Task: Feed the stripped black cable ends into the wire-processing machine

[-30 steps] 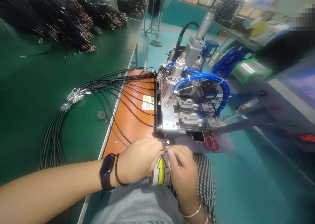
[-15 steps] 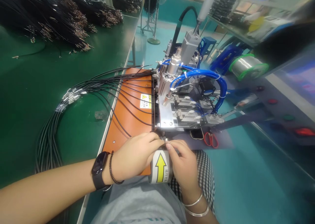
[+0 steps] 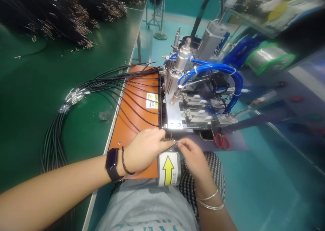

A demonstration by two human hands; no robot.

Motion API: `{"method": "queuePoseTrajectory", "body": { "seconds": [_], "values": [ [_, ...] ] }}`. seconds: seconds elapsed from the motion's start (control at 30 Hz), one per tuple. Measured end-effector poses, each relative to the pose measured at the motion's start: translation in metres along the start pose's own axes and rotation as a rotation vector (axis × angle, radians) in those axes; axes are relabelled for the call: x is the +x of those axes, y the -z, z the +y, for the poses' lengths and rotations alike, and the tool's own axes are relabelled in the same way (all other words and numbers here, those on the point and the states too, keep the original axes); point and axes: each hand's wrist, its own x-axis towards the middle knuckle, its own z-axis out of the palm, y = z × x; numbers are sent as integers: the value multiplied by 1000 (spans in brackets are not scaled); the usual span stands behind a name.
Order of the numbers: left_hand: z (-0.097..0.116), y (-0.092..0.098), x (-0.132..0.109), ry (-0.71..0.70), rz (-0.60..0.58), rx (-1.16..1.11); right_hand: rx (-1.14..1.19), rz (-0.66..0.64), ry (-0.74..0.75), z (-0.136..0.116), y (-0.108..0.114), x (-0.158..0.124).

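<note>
My left hand (image 3: pixel 146 149) reaches over the front of the orange plate (image 3: pixel 137 104), its fingers closed at the end of a black cable (image 3: pixel 127 117). The fingertips of my right hand (image 3: pixel 193 154) pinch a tiny metallic end (image 3: pixel 175 142) beside my left fingertips. Both hands meet just above a round part with a yellow arrow label (image 3: pixel 168 170). Several black cables run from the machine's edge across the plate to a bundle with silvery ends (image 3: pixel 77 96). Behind my hands stands the machine (image 3: pixel 175 112) with metal cylinders and blue hoses (image 3: pixel 215 67).
Piles of black cables (image 3: pixel 63 14) lie on the green table (image 3: pixel 83 68). Right of my hands are a phone (image 3: pixel 207 134) and red-handled scissors (image 3: pixel 222 141). A wire spool (image 3: pixel 270 58) with green rims is at the right.
My view has shifted slightly. My right hand's fingers have drawn a little right, and a small metallic end now shows between the fingertips of both hands. My left hand has turned slightly.
</note>
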Motion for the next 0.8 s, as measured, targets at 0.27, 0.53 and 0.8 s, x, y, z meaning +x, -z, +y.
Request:
{"method": "queuePoseTrajectory", "body": {
  "seconds": [0.27,0.53,0.8],
  "values": [
    [8,7,0,-16,-84,100,-60,52,15,-7,0,3],
    [15,9,2,-17,-120,152,-21,57,24,-2,1,5],
    [31,13,5,75,-150,192,-39,94,51,-6,-1,4]
  ]
}}
